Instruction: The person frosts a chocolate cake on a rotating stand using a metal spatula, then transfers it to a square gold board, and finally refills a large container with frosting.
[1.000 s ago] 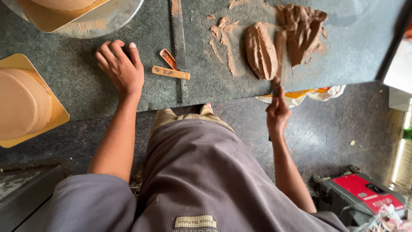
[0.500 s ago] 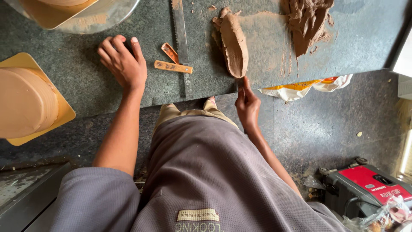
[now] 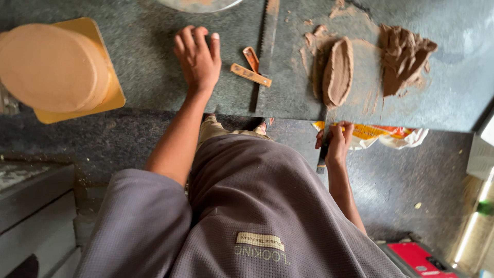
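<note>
While my left hand [image 3: 197, 56] rests spread flat on the counter [image 3: 144, 46], my right hand [image 3: 337, 141] grips a dark scraper [image 3: 322, 157] below the edge. I judge I'm gathering clay; the oval clay lump [image 3: 338, 72] needs scraping loose next.

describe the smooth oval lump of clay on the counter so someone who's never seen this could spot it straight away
Start at the dark stone counter and go toward its front edge, just above the right hand. The oval clay lump lies there, right of the saw blade. Unlike the ragged clay heap farther right, it is smooth, long and boat-shaped.
</note>
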